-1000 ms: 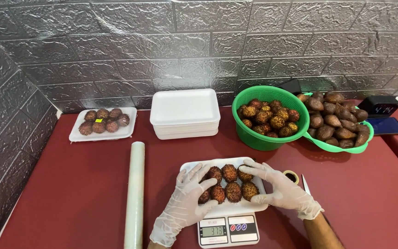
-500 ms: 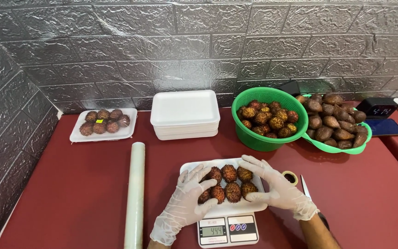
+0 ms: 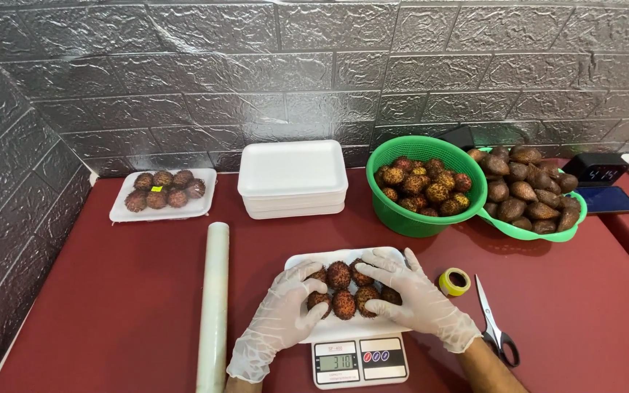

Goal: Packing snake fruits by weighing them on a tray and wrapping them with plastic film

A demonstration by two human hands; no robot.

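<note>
Both gloved hands, left hand (image 3: 279, 320) and right hand (image 3: 414, 297), cup the fruit (image 3: 343, 290) with loosely spread fingers on a white tray (image 3: 307, 260), bottom centre on the scale (image 3: 360, 361). Stacked white trays (image 3: 292, 177) sit upper centre; wrapped tray (image 3: 161, 195) with a yellow sticker upper left.

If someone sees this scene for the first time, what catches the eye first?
Two gloved hands, the left hand and right hand, cup hairy red fruits on a white tray atop a small scale at front centre. Behind to the right, a bright green basket brims with more fruit.
</note>
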